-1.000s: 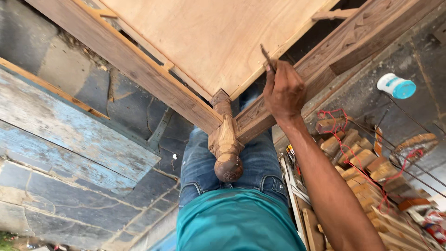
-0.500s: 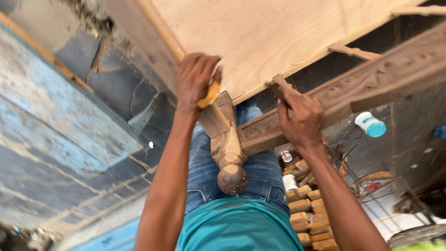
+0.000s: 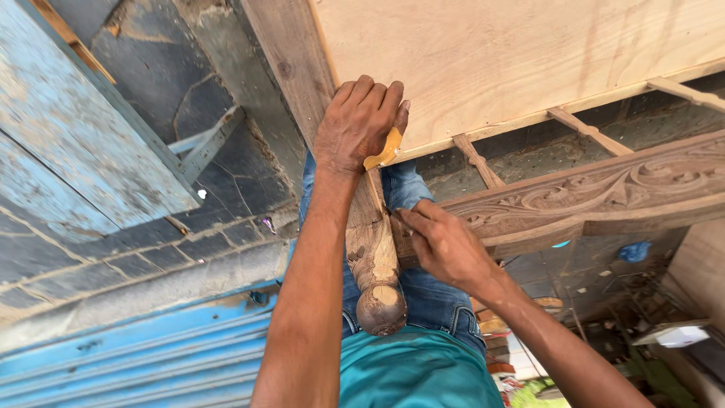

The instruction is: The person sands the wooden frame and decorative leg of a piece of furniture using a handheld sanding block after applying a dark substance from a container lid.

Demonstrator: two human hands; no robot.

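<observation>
My left hand grips a small yellow tool and rests on the corner of a wooden frame, beside a pale plywood panel. My right hand has its fingers pinched together against the end of a carved wooden rail, close to where it meets a turned wooden leg. Whether a small thing sits between those fingers cannot be made out.
Thin wooden slats run between the panel and the carved rail. A blue painted board and dark stone paving lie to the left. My jeans and teal shirt show below. Clutter lies at the lower right.
The view has swung and closed in on the corner. My left hand has shifted a little up the frame with the yellow tool, and my right hand has dropped lower on the carved rail.
</observation>
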